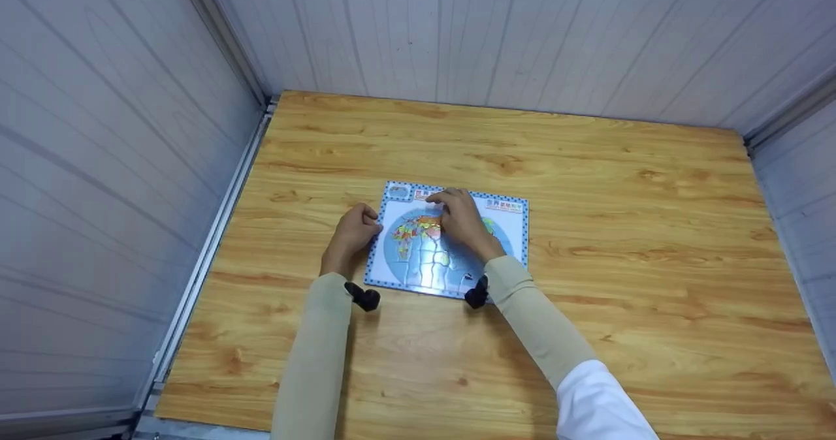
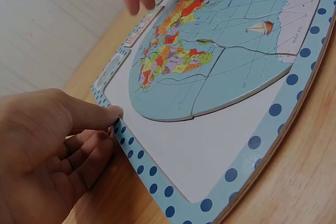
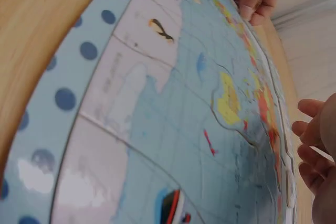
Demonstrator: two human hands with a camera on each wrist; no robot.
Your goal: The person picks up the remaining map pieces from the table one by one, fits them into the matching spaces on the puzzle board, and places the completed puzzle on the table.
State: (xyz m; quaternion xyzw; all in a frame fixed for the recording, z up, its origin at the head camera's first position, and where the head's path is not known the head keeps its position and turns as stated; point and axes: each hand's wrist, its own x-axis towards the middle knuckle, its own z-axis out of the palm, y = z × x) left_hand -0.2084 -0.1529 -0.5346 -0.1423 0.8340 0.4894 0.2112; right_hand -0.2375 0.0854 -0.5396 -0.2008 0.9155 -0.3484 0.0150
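Observation:
A world map jigsaw puzzle lies flat in a board with a blue dotted border (image 1: pixel 372 265). My left hand (image 1: pixel 353 234) is at the board's left edge. In the left wrist view, its thumb (image 2: pixel 114 113) presses on the dotted rim, with the other fingers curled below, pinching the edge. My right hand (image 1: pixel 464 221) is over the upper middle of the map and covers part of it. In the right wrist view, my right hand's fingers (image 3: pixel 312 129) are loosely bent, with nothing visible in them. Map pieces (image 2: pixel 247 72) sit in the board, seams showing.
The board rests on a wood-grain table (image 1: pixel 653 231). Pale panel walls (image 1: pixel 490 35) rise at the back and both sides, with a metal rail (image 1: pixel 215 231) along the left. A black wrist camera (image 1: pixel 366 298) is on the left sleeve, another black device (image 1: pixel 477 293) on the right.

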